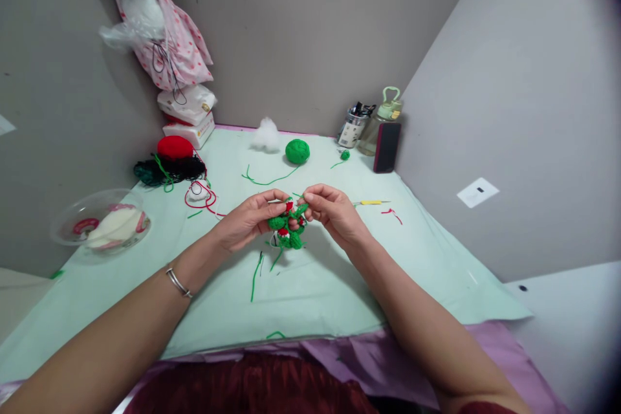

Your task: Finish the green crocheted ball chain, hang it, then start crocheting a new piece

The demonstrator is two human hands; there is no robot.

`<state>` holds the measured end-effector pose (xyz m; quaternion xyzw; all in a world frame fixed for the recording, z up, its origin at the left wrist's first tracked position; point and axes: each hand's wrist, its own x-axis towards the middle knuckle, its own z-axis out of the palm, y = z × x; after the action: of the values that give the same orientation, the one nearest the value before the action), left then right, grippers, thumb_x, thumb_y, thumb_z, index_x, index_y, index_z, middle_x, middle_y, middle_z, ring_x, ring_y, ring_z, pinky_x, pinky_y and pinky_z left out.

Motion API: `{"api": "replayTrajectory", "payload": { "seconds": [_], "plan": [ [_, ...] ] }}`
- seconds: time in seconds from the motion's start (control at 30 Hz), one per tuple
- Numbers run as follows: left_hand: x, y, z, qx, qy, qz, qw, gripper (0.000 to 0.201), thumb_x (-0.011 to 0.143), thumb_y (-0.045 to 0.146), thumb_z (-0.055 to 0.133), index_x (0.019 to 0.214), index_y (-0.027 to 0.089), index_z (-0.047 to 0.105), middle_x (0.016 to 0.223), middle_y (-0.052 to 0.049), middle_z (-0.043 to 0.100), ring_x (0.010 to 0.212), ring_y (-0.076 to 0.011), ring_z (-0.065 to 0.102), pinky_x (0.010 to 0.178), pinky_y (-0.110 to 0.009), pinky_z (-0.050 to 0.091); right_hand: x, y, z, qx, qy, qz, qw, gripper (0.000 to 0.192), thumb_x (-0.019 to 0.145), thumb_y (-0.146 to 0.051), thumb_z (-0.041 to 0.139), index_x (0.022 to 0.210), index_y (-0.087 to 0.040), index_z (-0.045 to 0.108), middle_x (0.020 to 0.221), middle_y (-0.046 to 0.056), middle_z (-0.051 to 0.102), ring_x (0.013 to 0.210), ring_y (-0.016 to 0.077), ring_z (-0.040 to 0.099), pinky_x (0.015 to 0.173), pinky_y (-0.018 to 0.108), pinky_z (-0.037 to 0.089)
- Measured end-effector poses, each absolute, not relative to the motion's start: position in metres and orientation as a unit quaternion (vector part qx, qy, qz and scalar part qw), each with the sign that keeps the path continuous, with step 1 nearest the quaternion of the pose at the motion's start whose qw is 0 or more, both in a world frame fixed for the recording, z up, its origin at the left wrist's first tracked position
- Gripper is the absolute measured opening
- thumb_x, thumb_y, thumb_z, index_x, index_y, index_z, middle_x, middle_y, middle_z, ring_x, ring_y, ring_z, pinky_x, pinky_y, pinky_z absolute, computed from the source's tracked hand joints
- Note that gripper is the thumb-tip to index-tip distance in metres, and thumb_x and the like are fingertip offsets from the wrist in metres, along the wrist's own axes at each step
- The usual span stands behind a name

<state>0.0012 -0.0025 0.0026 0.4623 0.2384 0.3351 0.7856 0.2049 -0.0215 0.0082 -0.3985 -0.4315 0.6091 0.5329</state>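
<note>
Both hands meet above the middle of the pale green table cover (339, 284). The left hand (250, 220) and right hand (330, 210) each pinch a small green and red crochet piece (287, 226) with curled fingertips, lifting it so its loose green tails hang free. A green yarn ball (297, 151) lies far, its strand trailing toward the work. A yellow crochet hook (371, 202) rests just right. Near the hands the cover is mostly bare; clutter keeps to the far edge and left
</note>
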Motion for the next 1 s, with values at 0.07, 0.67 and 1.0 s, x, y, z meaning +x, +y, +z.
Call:
{"api": "replayTrajectory", "payload": {
  "seconds": [0.07, 0.67, 1.0],
  "plan": [
    [0.001, -0.003, 0.003, 0.475, 0.234, 0.328, 0.783, 0.023, 0.087, 0.030, 0.077, 0.098, 0.018, 0.061, 0.092, -0.007, 0.077, 0.078, -0.0187, 0.074, 0.073, -0.029, 0.055, 0.205, -0.022, 0.007, -0.400, -0.431, 0.625, 0.513, 0.031, 0.065, -0.037, 0.091, 0.079, -0.017, 0.072, 0.069, -0.001, 0.072, 0.054, 0.0080, 0.059, 0.057, 0.023, 0.047],
    [0.006, -0.002, -0.003, 0.419, 0.283, 0.395, 0.767, 0.022, 0.082, 0.024, 0.081, 0.096, 0.016, 0.065, 0.085, -0.002, 0.071, 0.077, -0.0147, 0.069, 0.074, -0.027, 0.057, 0.191, -0.040, -0.001, -0.380, -0.791, -0.074, 0.474, 0.012, 0.097, -0.016, 0.062, 0.099, -0.021, 0.073, 0.090, 0.006, 0.070, 0.080, 0.0155, 0.066, 0.068, 0.026, 0.051],
    [0.012, -0.004, -0.014, 0.413, 0.293, 0.403, 0.763, 0.021, 0.079, 0.025, 0.082, 0.087, 0.013, 0.068, 0.080, -0.001, 0.064, 0.072, -0.0116, 0.061, 0.067, -0.022, 0.053, 0.190, -0.042, -0.002, -0.378, -0.831, -0.293, 0.285, 0.017, 0.098, -0.008, 0.052, 0.096, -0.017, 0.066, 0.082, 0.003, 0.070, 0.072, 0.0153, 0.062, 0.066, 0.030, 0.045]
  ]
}}
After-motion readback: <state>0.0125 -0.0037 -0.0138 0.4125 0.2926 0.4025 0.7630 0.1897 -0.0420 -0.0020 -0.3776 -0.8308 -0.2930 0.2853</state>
